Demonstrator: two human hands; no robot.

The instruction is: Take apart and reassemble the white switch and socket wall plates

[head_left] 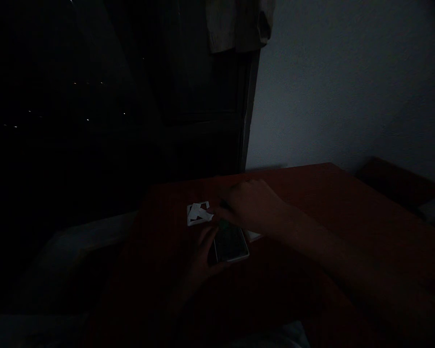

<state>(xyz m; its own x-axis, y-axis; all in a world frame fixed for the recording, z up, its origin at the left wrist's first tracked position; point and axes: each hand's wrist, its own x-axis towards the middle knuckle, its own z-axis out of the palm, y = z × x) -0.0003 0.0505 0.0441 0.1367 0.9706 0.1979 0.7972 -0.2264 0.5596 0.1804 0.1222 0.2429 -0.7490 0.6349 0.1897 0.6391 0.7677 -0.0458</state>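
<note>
The picture is very dark. A small rectangular case (232, 244) with a pale rim and a dark inside lies on the red-brown table. My left hand (205, 253) closes around its near left corner, fingers along the left side and thumb at the near edge. Over the far end of the case, my right hand (252, 203) is bent with its fingers curled; a dark shape shows between them, too dim to name. Below those fingers a green patch (224, 224) shows at the case. White flat pieces (199, 212) lie on a square white frame (189, 220), close to the right fingertips.
Another pale flat thing (253, 235) sits right of the case, partly under my right forearm. The table (311, 193) reaches toward a pale wall (329, 96). Behind it stands a dark window or door frame (248, 111) with cloth (235, 24) hanging above. A dark reddish surface (398, 181) stands at right.
</note>
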